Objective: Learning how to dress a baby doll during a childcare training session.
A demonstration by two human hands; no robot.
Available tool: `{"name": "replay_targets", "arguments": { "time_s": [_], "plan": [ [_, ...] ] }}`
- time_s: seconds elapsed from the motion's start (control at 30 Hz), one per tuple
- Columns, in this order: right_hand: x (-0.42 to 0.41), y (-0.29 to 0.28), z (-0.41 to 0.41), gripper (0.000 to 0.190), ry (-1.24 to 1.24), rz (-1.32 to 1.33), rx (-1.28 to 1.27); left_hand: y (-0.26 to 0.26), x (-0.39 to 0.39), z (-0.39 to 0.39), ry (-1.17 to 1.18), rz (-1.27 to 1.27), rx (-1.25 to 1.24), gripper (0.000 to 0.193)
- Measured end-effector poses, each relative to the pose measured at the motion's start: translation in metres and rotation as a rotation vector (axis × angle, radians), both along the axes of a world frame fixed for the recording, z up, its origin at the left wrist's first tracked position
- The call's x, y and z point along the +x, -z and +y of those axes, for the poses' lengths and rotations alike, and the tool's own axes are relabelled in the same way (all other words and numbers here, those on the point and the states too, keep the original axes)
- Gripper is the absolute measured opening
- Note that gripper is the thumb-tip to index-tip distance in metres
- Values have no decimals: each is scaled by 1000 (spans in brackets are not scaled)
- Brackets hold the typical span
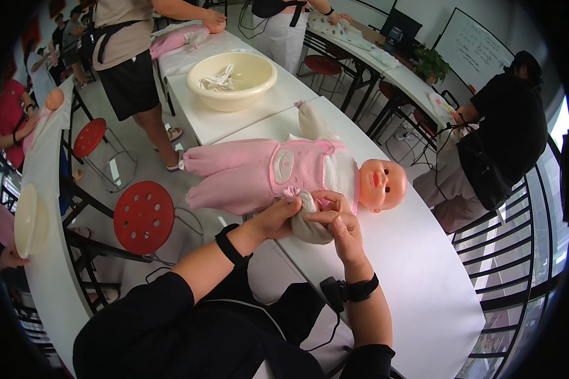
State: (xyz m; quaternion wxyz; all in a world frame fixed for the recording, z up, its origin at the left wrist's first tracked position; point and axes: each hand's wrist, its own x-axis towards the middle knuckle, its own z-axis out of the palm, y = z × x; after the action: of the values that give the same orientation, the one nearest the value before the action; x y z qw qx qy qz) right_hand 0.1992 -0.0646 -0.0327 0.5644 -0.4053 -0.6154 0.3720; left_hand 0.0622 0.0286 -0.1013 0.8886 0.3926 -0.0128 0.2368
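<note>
A baby doll (382, 184) with a bare plastic head lies on its back across the white table, its head to the right. It wears a pink fleece outfit (246, 173) with a pale oval patch and cream sleeves. My left hand (280, 219) grips the cuff end of the sleeve (311, 230) nearest me, thumb on top. On the same sleeve, my right hand (337, 220) pinches the fabric with bent fingers beside a bit of pink. The doll's other sleeve (315, 121) stretches away from me. Whether the doll's hand is inside the near sleeve is hidden.
A cream plastic basin (231, 81) holding white cloth stands on the adjoining table. Red stools (143, 217) are left of my table (422, 284). Another table (52, 265) stands far left, with a second basin (26, 220). Several people work nearby; one in black (507, 118) stands right.
</note>
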Motion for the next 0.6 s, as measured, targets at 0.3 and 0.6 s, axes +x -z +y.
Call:
{"name": "replay_targets", "arguments": {
  "time_s": [0.3, 0.6],
  "plan": [
    [-2, -2, 1, 44, -12, -22, 25, -6, 0, -1, 29, -83, -39, 52],
    [-1, -3, 3, 43, -67, -102, 62, -1, -1, 2, 65, -105, -9, 53]
  ]
}}
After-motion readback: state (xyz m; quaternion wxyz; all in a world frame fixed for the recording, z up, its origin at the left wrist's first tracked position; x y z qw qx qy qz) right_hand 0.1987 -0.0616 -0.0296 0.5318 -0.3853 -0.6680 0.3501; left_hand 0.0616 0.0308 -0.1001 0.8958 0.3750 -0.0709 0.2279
